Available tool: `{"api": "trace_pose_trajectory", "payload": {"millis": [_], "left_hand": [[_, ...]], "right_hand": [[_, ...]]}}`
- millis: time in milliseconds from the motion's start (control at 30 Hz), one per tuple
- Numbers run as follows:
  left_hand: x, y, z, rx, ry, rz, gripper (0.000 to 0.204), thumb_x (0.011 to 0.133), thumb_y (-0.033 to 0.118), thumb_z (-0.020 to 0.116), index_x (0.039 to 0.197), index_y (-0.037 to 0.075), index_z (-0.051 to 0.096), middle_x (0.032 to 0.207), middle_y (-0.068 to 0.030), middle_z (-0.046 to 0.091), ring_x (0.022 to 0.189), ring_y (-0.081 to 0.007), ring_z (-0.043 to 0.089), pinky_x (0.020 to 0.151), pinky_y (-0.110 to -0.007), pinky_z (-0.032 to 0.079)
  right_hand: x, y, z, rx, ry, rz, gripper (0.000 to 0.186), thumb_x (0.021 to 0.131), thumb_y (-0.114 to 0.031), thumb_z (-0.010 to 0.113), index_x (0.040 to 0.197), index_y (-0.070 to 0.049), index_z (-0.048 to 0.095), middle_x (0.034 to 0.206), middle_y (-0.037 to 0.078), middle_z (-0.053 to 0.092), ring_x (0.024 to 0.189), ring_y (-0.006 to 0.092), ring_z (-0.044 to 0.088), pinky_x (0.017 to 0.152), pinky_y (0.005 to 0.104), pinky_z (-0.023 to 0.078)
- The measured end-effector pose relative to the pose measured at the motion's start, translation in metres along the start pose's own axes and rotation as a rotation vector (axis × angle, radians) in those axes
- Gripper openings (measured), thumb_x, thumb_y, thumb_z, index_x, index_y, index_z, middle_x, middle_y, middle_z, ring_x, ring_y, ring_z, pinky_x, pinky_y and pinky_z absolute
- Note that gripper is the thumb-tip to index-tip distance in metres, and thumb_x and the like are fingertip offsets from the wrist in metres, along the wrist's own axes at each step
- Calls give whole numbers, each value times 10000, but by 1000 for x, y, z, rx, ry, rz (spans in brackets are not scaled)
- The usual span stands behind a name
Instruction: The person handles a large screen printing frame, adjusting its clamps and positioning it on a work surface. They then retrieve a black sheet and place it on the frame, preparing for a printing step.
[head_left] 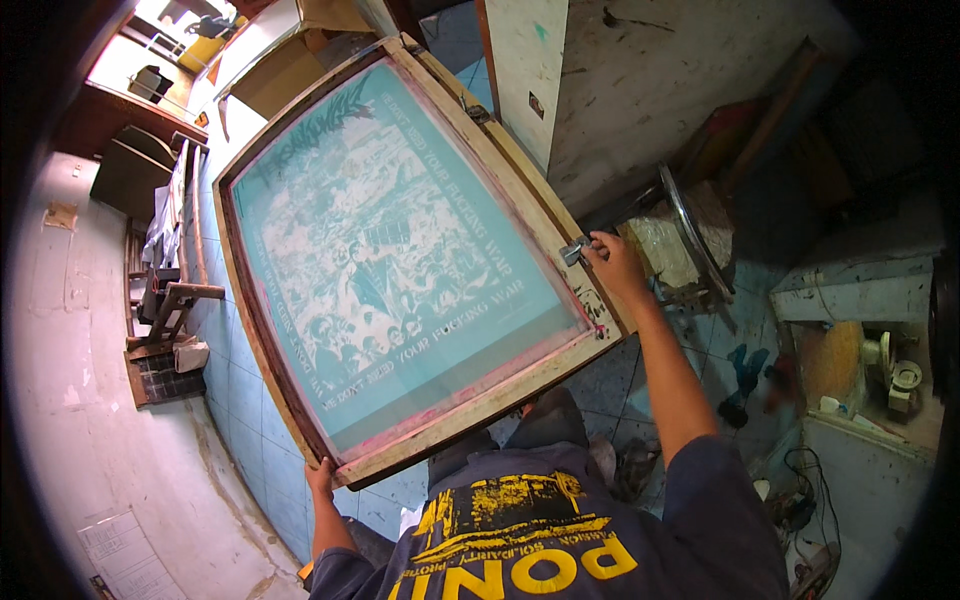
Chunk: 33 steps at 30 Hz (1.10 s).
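A large wooden screen printing frame [445,455] lies tilted across the middle of the head view. Its mesh [430,395] is teal, with a pale picture stencil and lettering in it. At the near left corner of the frame, my left hand [320,478] grips the wood, its fingers partly hidden under the edge. My right hand [617,265] is at the frame's right side, its fingers closed on a small metal clamp [574,250]. A second metal fitting [476,112] sits farther up the same side. Pinkish tape or stain runs along the mesh's border.
Cardboard [285,75] stands beyond the frame's far end. A wooden rack [170,300] is along the left wall. On the right are a stool-like metal-rimmed seat [685,220], dark footwear [742,385] on the tiled floor, and loose cables [825,490]. A stained panel [525,85] rises behind the frame's right side.
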<state>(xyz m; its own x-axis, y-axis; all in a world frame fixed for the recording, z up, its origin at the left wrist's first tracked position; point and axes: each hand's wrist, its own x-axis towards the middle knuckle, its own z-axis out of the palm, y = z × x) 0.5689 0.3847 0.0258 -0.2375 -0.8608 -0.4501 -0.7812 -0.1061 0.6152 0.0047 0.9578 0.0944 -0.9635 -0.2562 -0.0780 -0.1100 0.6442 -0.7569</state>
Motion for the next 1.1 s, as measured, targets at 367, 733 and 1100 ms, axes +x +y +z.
{"api": "trace_pose_trajectory", "payload": {"millis": [367,733,1100], "left_hand": [[-4,-8,-4,16,42,12,338,857,219,692,1080,-13,589,985,-119,649,839,-212,618,741,-363,504],[-5,-10,1,206,109,103,366,829,252,698,1052,-12,576,944,-165,667,839,-280,648,753,-387,499],[-22,2,-8,-165,-10,96,395,849,249,699,1129,11,555,1005,-122,659,897,-232,631,790,-368,492]], "right_hand": [[17,10,35,313,-125,264,608,925,-544,550,1091,30,657,947,80,676,867,163,602,790,304,461],[15,-2,32,185,-95,302,682,868,-569,609,1111,67,656,1033,157,690,964,240,637,873,343,460],[26,34,43,398,-143,436,454,943,-485,561,1051,-56,660,756,-33,600,649,85,555,609,231,433]]}}
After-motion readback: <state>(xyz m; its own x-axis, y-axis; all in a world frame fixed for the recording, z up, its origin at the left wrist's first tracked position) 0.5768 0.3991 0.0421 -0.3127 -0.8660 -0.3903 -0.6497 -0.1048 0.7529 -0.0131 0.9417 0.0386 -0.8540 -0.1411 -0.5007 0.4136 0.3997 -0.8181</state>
